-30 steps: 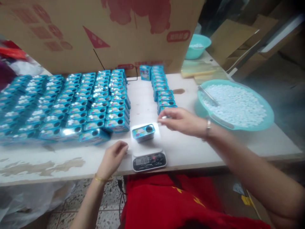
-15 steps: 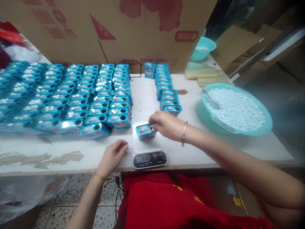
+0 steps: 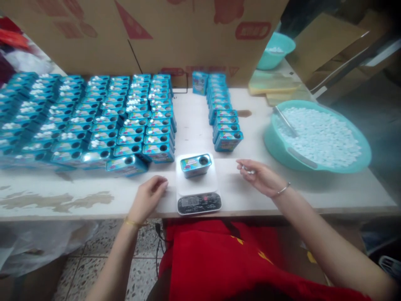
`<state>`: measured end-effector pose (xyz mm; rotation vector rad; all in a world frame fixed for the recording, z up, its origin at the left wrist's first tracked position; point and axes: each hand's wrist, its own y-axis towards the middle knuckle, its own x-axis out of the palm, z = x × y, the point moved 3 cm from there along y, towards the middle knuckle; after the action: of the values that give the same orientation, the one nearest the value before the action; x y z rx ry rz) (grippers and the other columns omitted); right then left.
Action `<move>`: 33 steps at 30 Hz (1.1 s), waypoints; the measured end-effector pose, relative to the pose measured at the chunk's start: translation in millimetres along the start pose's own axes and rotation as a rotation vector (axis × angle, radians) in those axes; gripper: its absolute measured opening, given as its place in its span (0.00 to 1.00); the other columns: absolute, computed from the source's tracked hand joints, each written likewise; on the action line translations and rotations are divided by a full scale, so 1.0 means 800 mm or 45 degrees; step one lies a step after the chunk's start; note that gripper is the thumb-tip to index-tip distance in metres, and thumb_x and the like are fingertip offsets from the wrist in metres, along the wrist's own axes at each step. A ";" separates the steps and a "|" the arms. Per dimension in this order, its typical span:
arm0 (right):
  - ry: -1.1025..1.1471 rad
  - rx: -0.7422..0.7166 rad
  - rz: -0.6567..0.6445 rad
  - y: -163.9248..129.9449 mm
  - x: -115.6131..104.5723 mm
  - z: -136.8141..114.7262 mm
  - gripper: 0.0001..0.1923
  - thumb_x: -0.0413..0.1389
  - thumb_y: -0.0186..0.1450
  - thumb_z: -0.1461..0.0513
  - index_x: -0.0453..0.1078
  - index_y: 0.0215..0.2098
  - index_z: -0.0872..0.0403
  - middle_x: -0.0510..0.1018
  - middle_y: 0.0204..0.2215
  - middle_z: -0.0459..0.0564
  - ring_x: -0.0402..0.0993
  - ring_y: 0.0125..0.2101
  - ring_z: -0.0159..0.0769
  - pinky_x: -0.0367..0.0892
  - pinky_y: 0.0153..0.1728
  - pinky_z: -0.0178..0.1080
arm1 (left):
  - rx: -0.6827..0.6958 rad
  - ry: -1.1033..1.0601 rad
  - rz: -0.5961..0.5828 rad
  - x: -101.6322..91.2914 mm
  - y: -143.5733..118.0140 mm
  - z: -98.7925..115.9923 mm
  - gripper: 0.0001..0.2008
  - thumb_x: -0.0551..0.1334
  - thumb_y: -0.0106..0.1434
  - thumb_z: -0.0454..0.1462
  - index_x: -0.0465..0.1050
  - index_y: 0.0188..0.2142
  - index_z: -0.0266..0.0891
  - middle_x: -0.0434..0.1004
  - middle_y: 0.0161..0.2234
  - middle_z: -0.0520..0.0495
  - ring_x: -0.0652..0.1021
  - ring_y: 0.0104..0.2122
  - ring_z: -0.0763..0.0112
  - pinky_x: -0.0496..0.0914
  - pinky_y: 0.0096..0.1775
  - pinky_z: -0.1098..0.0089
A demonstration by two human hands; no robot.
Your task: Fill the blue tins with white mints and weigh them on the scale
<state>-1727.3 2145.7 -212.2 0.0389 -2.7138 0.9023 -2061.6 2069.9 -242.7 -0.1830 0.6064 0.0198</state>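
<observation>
The leftmost blue boxes (image 3: pixel 9 108) are cut off.

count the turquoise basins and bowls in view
2: a large turquoise basin of white pieces right of the right hand, and a smaller turquoise bowl farther back, beside the cardboard box. The box could hide more.

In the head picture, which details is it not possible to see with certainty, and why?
All in the head view:
- How many white pieces the right hand holds: its fingers cover some.
- What is inside the blue box on the scale: its opening shows only dark.
- The display digits: too small and blurred.
- The leftmost blue boxes: blurred, cut off by the left edge.
</observation>
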 end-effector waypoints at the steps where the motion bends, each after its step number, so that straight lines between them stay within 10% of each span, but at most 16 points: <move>1: 0.006 0.015 0.036 -0.001 -0.007 0.011 0.05 0.60 0.54 0.68 0.73 0.31 0.59 0.72 0.28 0.51 0.63 0.23 0.25 0.58 0.16 0.26 | 0.009 0.003 0.013 -0.002 0.001 0.002 0.16 0.56 0.61 0.48 0.70 0.35 0.38 0.76 0.31 0.48 0.76 0.30 0.68 0.70 0.35 0.70; 7: -0.004 0.057 0.055 -0.008 -0.018 0.051 0.07 0.60 0.53 0.69 0.73 0.32 0.58 0.73 0.27 0.50 0.65 0.24 0.26 0.60 0.18 0.27 | 0.150 0.063 0.256 -0.018 -0.001 0.034 0.13 0.57 0.62 0.45 0.70 0.40 0.38 0.75 0.33 0.48 0.77 0.31 0.70 0.70 0.37 0.70; 12: 0.019 0.074 -0.039 -0.008 -0.004 0.069 0.07 0.63 0.55 0.64 0.73 0.31 0.59 0.73 0.27 0.50 0.64 0.22 0.25 0.58 0.16 0.27 | 0.670 0.285 0.599 -0.020 -0.005 0.099 0.08 0.58 0.63 0.38 0.69 0.41 0.39 0.74 0.37 0.47 0.74 0.37 0.68 0.69 0.42 0.66; 20: 0.077 0.072 -0.258 -0.024 0.045 0.069 0.10 0.64 0.56 0.60 0.72 0.31 0.60 0.73 0.25 0.48 0.62 0.20 0.22 0.55 0.17 0.27 | 0.977 0.608 0.294 0.021 0.020 0.171 0.11 0.61 0.61 0.42 0.70 0.41 0.42 0.72 0.40 0.46 0.71 0.41 0.64 0.61 0.45 0.60; 27: 0.231 0.147 -0.347 -0.037 0.079 0.064 0.13 0.62 0.57 0.57 0.72 0.33 0.60 0.72 0.24 0.47 0.63 0.20 0.23 0.54 0.17 0.27 | 0.745 0.493 0.168 0.012 0.043 0.141 0.38 0.66 0.52 0.52 0.57 0.57 0.40 0.68 0.53 0.39 0.69 0.51 0.55 0.61 0.52 0.57; 30: 0.376 0.213 -0.328 -0.036 0.094 0.067 0.11 0.59 0.59 0.58 0.70 0.32 0.60 0.71 0.24 0.47 0.63 0.19 0.24 0.54 0.17 0.28 | 0.656 0.364 0.031 0.017 0.045 0.124 0.27 0.62 0.58 0.49 0.61 0.53 0.40 0.75 0.44 0.43 0.75 0.43 0.61 0.67 0.45 0.63; 33: 0.586 0.235 -0.294 -0.035 0.106 0.067 0.08 0.56 0.61 0.59 0.67 0.30 0.58 0.69 0.21 0.45 0.61 0.18 0.25 0.53 0.16 0.29 | 1.005 0.477 0.125 0.020 0.028 0.143 0.16 0.60 0.61 0.40 0.67 0.48 0.42 0.76 0.42 0.43 0.74 0.41 0.62 0.66 0.45 0.63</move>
<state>-1819.1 2096.6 -213.8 0.1578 -2.1489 0.9525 -1985.5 2111.9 -163.6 0.6213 0.9518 -0.1614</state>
